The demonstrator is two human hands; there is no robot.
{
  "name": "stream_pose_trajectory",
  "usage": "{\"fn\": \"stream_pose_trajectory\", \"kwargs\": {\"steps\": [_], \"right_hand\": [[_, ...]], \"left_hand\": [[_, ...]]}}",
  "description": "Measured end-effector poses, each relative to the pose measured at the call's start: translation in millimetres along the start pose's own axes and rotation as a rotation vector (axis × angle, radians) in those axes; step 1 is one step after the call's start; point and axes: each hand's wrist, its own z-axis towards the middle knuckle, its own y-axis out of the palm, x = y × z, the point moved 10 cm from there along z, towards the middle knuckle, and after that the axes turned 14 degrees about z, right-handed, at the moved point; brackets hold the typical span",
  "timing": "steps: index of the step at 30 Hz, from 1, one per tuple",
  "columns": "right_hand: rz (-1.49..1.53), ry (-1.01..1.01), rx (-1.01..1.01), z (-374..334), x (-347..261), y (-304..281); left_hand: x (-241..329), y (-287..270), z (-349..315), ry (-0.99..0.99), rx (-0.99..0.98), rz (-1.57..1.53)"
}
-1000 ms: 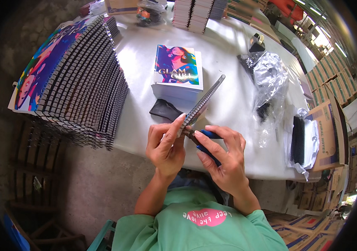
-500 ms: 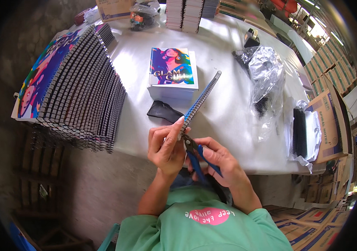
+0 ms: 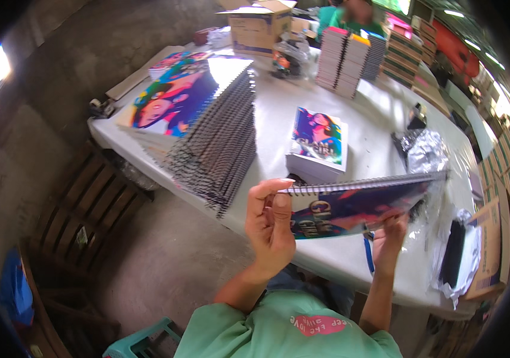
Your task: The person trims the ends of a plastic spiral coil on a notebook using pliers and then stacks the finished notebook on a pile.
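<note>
A: We pinch the spiral notebook [image 3: 356,206] at its nine o'clock end, left hand [image 3: 271,230] fingers closed on the coil corner, above the table [image 3: 279,119] edge.

B: At three o'clock our right hand [image 3: 391,235] grips its lower edge. We'd best keep it level, clear of the short stack [image 3: 317,146] at twelve.

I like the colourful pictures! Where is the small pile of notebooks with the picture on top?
In the head view, the small pile of notebooks sits mid-table, right of the tall slanted stack and just beyond the notebook both hands hold.
</note>
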Motion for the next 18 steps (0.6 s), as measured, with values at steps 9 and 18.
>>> {"fn": "stream_pose_trajectory", "kwargs": {"steps": [9, 18], "right_hand": [[-0.021, -0.187, -0.515, 160, -35, 334], [-0.964, -0.202, -0.686, 197, 118, 399]], "left_hand": [[191, -68, 116, 0.679, 0.415, 0.840], [62, -173, 182, 0.270, 0.360, 0.952]]}}
